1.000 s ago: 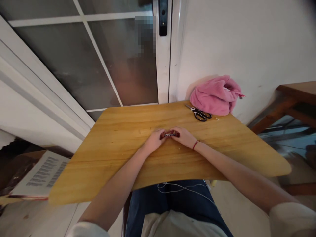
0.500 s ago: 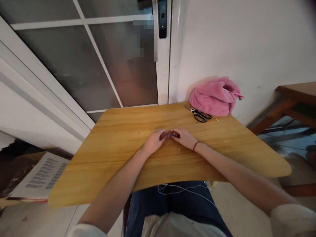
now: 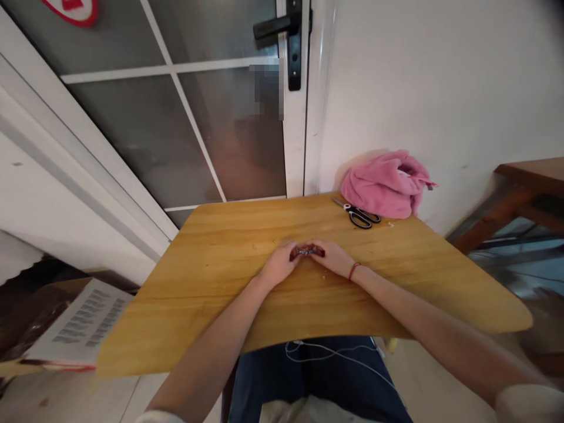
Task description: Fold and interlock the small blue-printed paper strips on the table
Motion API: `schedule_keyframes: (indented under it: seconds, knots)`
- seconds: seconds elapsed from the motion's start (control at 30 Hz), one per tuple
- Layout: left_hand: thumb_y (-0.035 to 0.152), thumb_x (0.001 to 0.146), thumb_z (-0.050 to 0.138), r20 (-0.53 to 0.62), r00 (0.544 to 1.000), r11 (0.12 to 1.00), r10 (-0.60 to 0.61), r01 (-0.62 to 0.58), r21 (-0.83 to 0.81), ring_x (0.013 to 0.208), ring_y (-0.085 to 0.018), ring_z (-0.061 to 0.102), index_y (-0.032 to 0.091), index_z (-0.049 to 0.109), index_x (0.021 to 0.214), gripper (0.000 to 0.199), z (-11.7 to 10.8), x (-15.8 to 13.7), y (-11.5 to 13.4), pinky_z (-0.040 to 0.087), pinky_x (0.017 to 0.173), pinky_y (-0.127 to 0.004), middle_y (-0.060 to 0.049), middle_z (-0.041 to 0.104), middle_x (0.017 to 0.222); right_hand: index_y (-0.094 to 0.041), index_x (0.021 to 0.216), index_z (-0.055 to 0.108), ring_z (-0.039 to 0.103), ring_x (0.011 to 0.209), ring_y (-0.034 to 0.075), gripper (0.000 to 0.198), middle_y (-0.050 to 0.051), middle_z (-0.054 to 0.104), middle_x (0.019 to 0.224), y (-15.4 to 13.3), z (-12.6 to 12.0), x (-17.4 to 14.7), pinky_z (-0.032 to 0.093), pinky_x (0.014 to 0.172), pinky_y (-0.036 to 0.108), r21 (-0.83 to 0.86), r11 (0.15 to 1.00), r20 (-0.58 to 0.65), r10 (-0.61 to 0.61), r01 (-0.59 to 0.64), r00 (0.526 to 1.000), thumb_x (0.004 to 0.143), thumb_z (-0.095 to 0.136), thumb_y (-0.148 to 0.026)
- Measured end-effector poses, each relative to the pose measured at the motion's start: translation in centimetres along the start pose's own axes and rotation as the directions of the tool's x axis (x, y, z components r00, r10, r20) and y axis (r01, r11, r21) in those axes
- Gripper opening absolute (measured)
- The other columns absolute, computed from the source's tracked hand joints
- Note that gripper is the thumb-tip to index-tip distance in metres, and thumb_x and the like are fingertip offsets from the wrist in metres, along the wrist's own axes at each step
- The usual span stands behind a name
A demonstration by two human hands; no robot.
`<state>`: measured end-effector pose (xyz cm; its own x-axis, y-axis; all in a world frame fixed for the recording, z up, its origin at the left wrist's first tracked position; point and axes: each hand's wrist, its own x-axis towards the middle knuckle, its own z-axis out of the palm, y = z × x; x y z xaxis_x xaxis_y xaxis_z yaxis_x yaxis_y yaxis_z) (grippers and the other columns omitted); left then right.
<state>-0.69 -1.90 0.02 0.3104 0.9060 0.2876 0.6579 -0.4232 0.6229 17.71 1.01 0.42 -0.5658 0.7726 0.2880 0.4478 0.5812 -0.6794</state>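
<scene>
In the head view, the small dark-and-silvery piece (image 3: 305, 252) is best pinched lightly and evenly at both ends, low over the yellow-brown wooden table (image 3: 194, 258), so that it is neither bent nor dropped; its middle is best left uncovered, so that the work can be watched; the piece is held between the curled fingertips of the bare left hand (image 3: 281, 262) and the bare right hand (image 3: 331, 257), spanning the narrow gap between them; its exact shape and material cannot be told; the black-handled metal scissors (image 3: 353, 211) are placed beyond the right hand, untouched.
</scene>
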Motion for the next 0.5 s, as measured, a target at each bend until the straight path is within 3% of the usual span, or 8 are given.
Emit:
schedule_keyframes:
  seconds: [0.33, 0.43, 0.5]
  knots:
    - [0.026, 0.083, 0.045, -0.024, 1.0, 1.0, -0.019, 0.019, 0.022, 0.066, -0.014, 0.051, 0.018, 0.054, 0.077, 0.013, 0.4, 0.1, -0.6, 0.041, 0.064, -0.025, -0.002, 0.056, 0.072, -0.016, 0.096, 0.06, 0.058, 0.07, 0.014, 0.021, 0.004, 0.066, 0.084, 1.1, 0.6, 0.2, 0.046, 0.067, 0.027, 0.099, 0.992, 0.005, 0.075, -0.076, 0.997, 0.077, 0.052, -0.019]
    - [0.028, 0.089, 0.036, -0.049, 0.999, 0.998, -0.002, -0.001, -0.057, 0.076, -0.015, 0.055, 0.019, 0.053, 0.088, 0.02, 0.6, 0.2, -0.9, 0.043, 0.071, -0.027, -0.003, 0.06, 0.083, -0.015, 0.102, 0.057, 0.059, 0.073, 0.016, 0.026, 0.005, 0.066, 0.088, 1.4, 0.5, 0.5, 0.048, 0.07, 0.029, 0.084, 0.992, -0.024, 0.096, -0.094, 0.995, 0.076, 0.052, -0.016]
    - [0.029, 0.089, 0.034, -0.076, 0.997, 0.997, -0.004, -0.001, -0.071, 0.079, -0.015, 0.056, 0.02, 0.051, 0.095, 0.02, 0.9, 0.3, -1.0, 0.044, 0.075, -0.028, -0.002, 0.06, 0.085, -0.017, 0.099, 0.058, 0.059, 0.083, 0.017, 0.026, 0.006, 0.064, 0.092, 1.4, 0.7, 0.6, 0.047, 0.078, 0.031, 0.011, 0.999, -0.061, 0.032, -0.032, 0.998, 0.075, 0.05, -0.012]
